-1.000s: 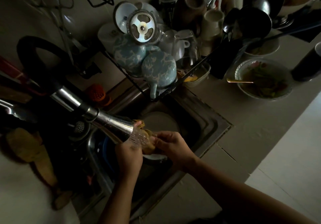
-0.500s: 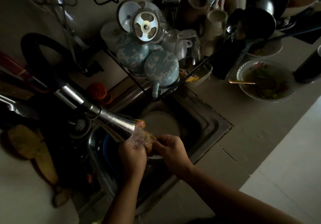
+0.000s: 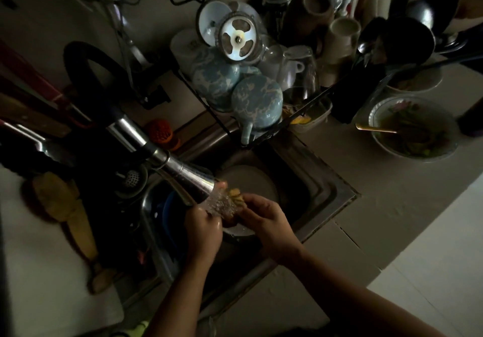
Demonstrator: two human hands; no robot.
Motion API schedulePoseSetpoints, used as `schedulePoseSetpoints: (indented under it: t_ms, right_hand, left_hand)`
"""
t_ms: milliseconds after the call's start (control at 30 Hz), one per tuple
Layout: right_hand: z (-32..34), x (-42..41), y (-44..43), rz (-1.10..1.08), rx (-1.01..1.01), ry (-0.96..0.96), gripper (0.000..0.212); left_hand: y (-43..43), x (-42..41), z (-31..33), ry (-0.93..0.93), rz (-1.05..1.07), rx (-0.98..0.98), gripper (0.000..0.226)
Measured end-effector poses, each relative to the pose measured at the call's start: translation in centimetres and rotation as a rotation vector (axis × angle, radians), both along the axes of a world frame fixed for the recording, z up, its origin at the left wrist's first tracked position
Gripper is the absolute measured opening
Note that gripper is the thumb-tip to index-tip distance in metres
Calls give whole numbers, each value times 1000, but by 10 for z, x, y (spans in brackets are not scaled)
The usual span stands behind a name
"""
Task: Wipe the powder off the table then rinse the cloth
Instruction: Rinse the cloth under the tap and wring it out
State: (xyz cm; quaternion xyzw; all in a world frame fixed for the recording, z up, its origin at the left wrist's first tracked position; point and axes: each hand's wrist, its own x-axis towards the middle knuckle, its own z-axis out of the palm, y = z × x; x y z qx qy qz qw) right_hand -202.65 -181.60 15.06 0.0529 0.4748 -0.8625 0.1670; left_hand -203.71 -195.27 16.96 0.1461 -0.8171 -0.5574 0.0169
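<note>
Yellow cloth (image 3: 233, 197) held bunched between both hands over the sink (image 3: 317, 189), left hand (image 3: 204, 228) closed on its left side, right hand (image 3: 265, 217) pinched on its right side, water poured on it from the shiny tap (image 3: 187, 178), blue cups (image 3: 257, 101) stacked on the far rack

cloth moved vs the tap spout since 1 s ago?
No. The cloth sits at the spout's mouth in the water, both hands on it as before.

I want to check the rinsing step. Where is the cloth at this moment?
In the head view the cloth is low and centre, bunched between the left hand and the right hand, under running water from the tap, over the sink.
</note>
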Motion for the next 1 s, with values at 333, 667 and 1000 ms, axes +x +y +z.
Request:
schedulePoseSetpoints:
  t_ms: [333,667,1000]
  right_hand:
    - [16,-33,-1,-75,-271,-377,25]
    - [11,-19,-2,-49,-48,-182,23]
    - [20,-33,-10,11,-144,-292,25]
  left_hand:
    - [9,19,16,-55,-167,229,19]
    - [5,2,1,40,40,-71,36]
    - [-7,-4,13,-135,-93,169,32]
